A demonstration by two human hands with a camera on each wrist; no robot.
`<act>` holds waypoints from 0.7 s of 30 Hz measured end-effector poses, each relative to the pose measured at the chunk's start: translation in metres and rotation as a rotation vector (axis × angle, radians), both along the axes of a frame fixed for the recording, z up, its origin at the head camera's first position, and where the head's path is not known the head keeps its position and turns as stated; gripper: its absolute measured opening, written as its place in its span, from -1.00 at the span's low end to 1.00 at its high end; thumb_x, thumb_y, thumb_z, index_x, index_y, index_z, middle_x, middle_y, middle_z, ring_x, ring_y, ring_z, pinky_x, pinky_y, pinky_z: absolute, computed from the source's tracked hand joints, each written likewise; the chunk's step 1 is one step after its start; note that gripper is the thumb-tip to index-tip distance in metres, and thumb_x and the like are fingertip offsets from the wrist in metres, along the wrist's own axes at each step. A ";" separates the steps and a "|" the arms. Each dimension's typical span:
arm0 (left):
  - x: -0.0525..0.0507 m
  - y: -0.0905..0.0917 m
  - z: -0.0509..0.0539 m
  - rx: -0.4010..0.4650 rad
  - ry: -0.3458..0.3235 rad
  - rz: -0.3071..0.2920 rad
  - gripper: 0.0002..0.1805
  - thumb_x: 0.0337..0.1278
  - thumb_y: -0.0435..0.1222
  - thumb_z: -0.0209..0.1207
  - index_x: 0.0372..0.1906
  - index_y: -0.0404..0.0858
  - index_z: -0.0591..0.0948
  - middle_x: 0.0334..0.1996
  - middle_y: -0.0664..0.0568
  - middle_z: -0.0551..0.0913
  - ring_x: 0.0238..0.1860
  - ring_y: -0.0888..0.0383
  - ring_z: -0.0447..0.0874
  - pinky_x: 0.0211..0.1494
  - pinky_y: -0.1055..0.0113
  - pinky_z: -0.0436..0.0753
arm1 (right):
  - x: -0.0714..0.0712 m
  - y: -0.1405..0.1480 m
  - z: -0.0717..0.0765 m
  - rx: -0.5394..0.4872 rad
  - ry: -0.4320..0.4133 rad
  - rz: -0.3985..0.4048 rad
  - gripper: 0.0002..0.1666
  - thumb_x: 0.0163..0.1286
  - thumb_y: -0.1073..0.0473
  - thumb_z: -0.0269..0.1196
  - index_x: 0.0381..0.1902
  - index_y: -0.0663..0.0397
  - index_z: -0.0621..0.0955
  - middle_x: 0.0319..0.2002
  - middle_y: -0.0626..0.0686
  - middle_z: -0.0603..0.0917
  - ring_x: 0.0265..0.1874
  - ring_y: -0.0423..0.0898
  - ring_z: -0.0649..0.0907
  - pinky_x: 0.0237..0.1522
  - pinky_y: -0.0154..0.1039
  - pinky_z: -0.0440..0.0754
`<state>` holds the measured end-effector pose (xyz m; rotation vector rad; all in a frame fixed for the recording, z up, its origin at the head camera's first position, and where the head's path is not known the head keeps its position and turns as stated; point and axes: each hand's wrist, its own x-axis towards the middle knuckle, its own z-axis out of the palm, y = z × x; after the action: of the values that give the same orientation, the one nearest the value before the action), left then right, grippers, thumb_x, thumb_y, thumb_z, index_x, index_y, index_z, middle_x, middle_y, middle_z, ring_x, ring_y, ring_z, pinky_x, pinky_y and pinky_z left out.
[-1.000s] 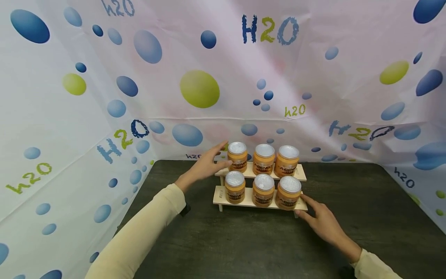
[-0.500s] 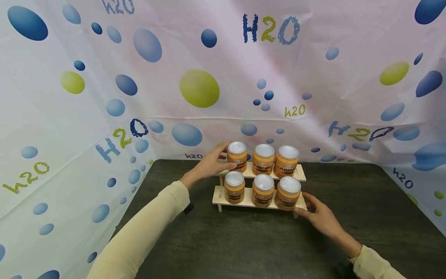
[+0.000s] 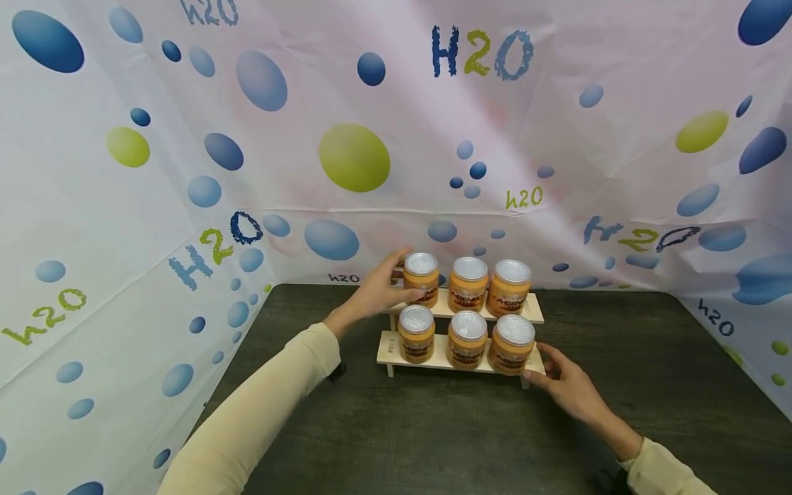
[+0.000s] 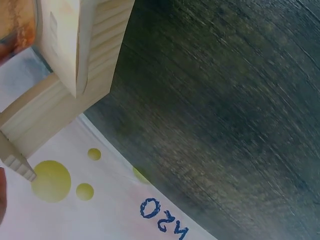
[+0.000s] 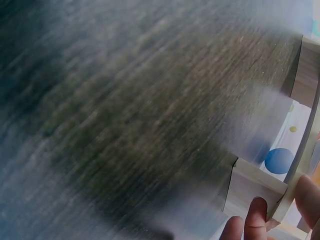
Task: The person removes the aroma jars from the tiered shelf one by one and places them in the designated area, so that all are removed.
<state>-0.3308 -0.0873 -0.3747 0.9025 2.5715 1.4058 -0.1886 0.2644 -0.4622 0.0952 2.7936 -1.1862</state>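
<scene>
Several orange jars with silvery lids stand in two rows on a stepped wooden rack (image 3: 386,348). My left hand (image 3: 373,289) holds the back-left jar (image 3: 421,280), its thumb across the front and its fingers reaching behind. In the left wrist view, part of an orange jar (image 4: 17,22) shows at the upper left beside the rack's end (image 4: 95,55); little of the hand shows. My right hand (image 3: 572,392) grips the right end of the lower shelf, near the front-right jar (image 3: 511,345). Its thumb (image 5: 307,197) and fingers (image 5: 256,220) lie about the rack's wooden edge in the right wrist view.
The rack stands toward the back of a dark wood-grain table (image 3: 433,433). A white sheet (image 3: 421,103) printed with blue and green dots and "H2O" rises behind the table and along its sides.
My left hand has moved right, bringing its thumb onto the back-left jar. The right fingers have closed slightly on the shelf end. The rack and jars have stayed nearly in place.
</scene>
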 end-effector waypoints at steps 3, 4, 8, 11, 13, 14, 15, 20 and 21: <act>-0.001 0.004 -0.002 0.041 -0.015 -0.031 -0.05 0.22 -0.21 0.36 0.60 -0.08 0.08 0.39 -0.13 0.35 0.33 -0.15 0.49 0.35 -0.07 0.51 | 0.001 0.000 0.000 0.002 -0.003 -0.005 -0.02 0.40 -0.13 0.30 0.50 0.36 0.19 -0.05 0.25 0.60 -0.20 -0.01 0.54 -0.32 -0.21 0.46; -0.002 0.005 -0.003 0.049 -0.018 -0.042 -0.04 0.22 -0.22 0.36 0.60 -0.08 0.07 0.39 -0.13 0.35 0.32 -0.14 0.50 0.33 -0.05 0.54 | 0.001 0.000 0.000 0.002 -0.004 -0.006 -0.01 0.40 -0.14 0.30 0.50 0.36 0.19 -0.05 0.26 0.60 -0.19 -0.01 0.55 -0.32 -0.21 0.46; -0.004 0.009 -0.007 0.061 -0.025 -0.068 -0.05 0.22 -0.26 0.36 0.60 -0.08 0.07 0.35 -0.13 0.38 0.29 -0.10 0.51 0.24 0.00 0.61 | 0.001 0.000 0.001 0.001 -0.003 -0.004 -0.01 0.39 -0.14 0.31 0.50 0.35 0.20 -0.04 0.27 0.60 -0.18 0.00 0.56 -0.32 -0.21 0.47; -0.004 0.011 -0.008 0.059 -0.024 -0.066 -0.05 0.22 -0.27 0.35 0.60 -0.10 0.07 0.34 -0.14 0.40 0.28 -0.09 0.51 0.24 -0.01 0.60 | 0.001 0.000 0.001 -0.002 0.002 -0.002 -0.01 0.39 -0.14 0.31 0.49 0.35 0.20 -0.06 0.25 0.61 -0.17 0.00 0.56 -0.31 -0.21 0.47; -0.004 0.011 -0.008 0.059 -0.027 -0.064 -0.05 0.22 -0.28 0.35 0.60 -0.10 0.07 0.34 -0.14 0.39 0.28 -0.10 0.50 0.24 -0.02 0.60 | 0.001 0.000 0.001 -0.002 0.003 -0.003 -0.01 0.38 -0.14 0.31 0.49 0.35 0.21 -0.07 0.24 0.61 -0.18 -0.01 0.56 -0.31 -0.21 0.47; -0.004 0.012 -0.008 0.062 -0.029 -0.063 -0.05 0.22 -0.28 0.35 0.60 -0.10 0.08 0.34 -0.14 0.39 0.29 -0.10 0.50 0.24 -0.02 0.60 | 0.001 0.000 0.001 -0.001 0.004 -0.004 -0.01 0.38 -0.14 0.32 0.49 0.35 0.21 -0.07 0.23 0.61 -0.18 -0.01 0.56 -0.31 -0.21 0.47; -0.005 0.012 -0.008 0.063 -0.032 -0.062 -0.06 0.22 -0.28 0.36 0.59 -0.08 0.08 0.34 -0.14 0.39 0.29 -0.10 0.50 0.24 -0.03 0.59 | 0.001 0.000 0.001 -0.001 0.004 -0.005 -0.01 0.38 -0.14 0.32 0.49 0.35 0.21 -0.08 0.23 0.61 -0.18 -0.01 0.55 -0.31 -0.21 0.46; -0.006 0.012 -0.009 0.072 -0.048 -0.058 -0.06 0.21 -0.28 0.36 0.59 -0.01 0.10 0.33 -0.12 0.40 0.29 -0.09 0.50 0.25 -0.02 0.59 | 0.001 0.000 0.001 -0.001 0.003 -0.007 -0.02 0.38 -0.13 0.32 0.49 0.36 0.21 -0.10 0.21 0.61 -0.22 -0.03 0.53 -0.32 -0.21 0.45; -0.007 0.012 -0.009 0.072 -0.049 -0.057 -0.06 0.21 -0.28 0.36 0.59 -0.02 0.10 0.33 -0.12 0.40 0.29 -0.09 0.50 0.25 -0.02 0.60 | 0.001 0.000 0.000 -0.001 0.002 -0.006 -0.02 0.38 -0.12 0.32 0.49 0.36 0.21 -0.10 0.21 0.61 -0.22 -0.03 0.53 -0.32 -0.21 0.45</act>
<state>-0.3373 -0.0751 -0.3837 0.9319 2.4540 1.4945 -0.1880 0.2640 -0.4619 0.1019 2.7964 -1.1904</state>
